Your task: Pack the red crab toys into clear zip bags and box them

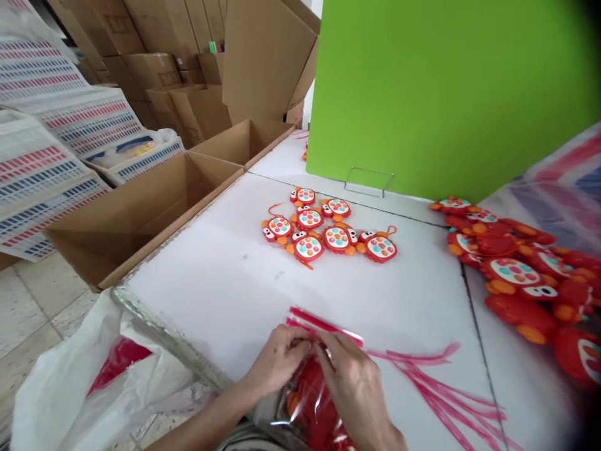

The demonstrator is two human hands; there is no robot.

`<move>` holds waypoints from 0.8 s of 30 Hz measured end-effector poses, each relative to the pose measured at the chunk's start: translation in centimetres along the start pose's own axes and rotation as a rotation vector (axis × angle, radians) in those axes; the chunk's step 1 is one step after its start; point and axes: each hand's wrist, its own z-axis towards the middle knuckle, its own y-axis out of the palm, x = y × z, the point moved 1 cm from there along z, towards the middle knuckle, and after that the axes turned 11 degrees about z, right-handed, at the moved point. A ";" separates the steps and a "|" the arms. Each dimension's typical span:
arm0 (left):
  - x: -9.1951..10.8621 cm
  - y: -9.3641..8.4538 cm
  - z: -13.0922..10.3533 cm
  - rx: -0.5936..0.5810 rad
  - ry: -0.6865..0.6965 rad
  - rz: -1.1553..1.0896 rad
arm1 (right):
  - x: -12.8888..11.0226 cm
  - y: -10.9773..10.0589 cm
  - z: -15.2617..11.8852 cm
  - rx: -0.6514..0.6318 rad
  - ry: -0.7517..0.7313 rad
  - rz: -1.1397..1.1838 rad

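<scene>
Near the table's front edge, my left hand (pixel 282 356) and my right hand (pixel 353 376) pinch the upper part of a clear plastic bag (pixel 300 416). Red and orange toy parts show through its film, partly covered by my right hand. Just beyond my fingers lies a flat stack of bags with a red-pink edge (pixel 323 324). To the right, pink plastic strips (pixel 436 391) spread over the white table (pixel 220 275). Several red crab-shaped toys (pixel 336 238) with coloured dots lie face up farther back. My fingertips hide the exact spot they grip.
A heap of similar red toys (pixel 516 275) fills the right side. A green board (pixel 422 88) stands at the back on a wire foot. Open cardboard boxes (pixel 154 200) line the left edge, beside plastic crates (pixel 37 169). A white sack (pixel 70 382) hangs at front left.
</scene>
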 end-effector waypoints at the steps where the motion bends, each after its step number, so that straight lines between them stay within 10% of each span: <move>1: 0.1 0.1 -0.1 0.004 0.014 0.022 | -0.2 0.2 0.1 -0.013 -0.002 -0.002; 8: 0.9 0.5 -1.2 0.075 0.090 0.294 | -0.4 0.4 0.7 0.010 -0.034 -0.042; 16: -0.8 -0.3 -1.1 0.062 0.011 0.210 | 4.6 -4.2 -2.4 0.216 0.241 0.023; 24: 0.8 0.0 -1.0 0.073 0.090 0.248 | -1.2 0.3 0.1 -0.034 -0.048 -0.019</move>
